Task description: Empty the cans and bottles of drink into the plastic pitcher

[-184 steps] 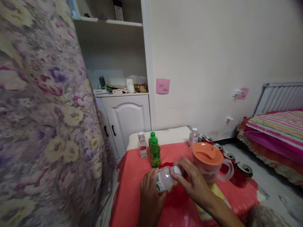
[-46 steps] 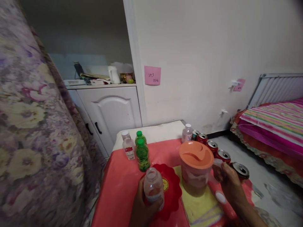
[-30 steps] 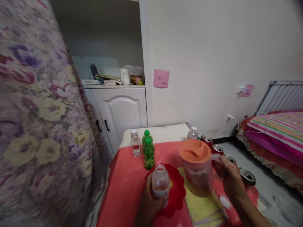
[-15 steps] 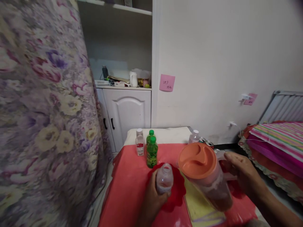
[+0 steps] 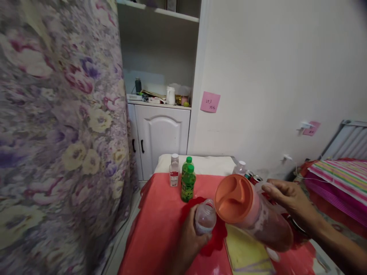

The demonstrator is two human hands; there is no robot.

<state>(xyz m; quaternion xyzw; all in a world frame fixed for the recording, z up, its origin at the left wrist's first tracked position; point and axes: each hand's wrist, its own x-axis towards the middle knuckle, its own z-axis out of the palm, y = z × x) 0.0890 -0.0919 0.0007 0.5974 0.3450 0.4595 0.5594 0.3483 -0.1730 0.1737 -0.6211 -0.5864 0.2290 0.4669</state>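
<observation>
My left hand is wrapped round a clear open-topped bottle, held over a red scalloped dish. My right hand grips the handle of a clear pitcher with an orange lid. Brownish liquid shows inside the pitcher, which is tilted strongly to the left. Its lid edge is close beside the bottle's mouth; whether they touch or liquid flows, I cannot tell. Behind the bottle stand two green-capped bottles and clear bottles with white caps.
A yellow cloth lies on the red table cover. At the back right are another clear bottle and cans. A floral curtain hangs at left; a bed stands at right.
The pitcher has tipped further to the left, its lid now nearer the bottle's mouth. The bottle leans more toward the pitcher. The whole view has shifted slightly and tilted.
</observation>
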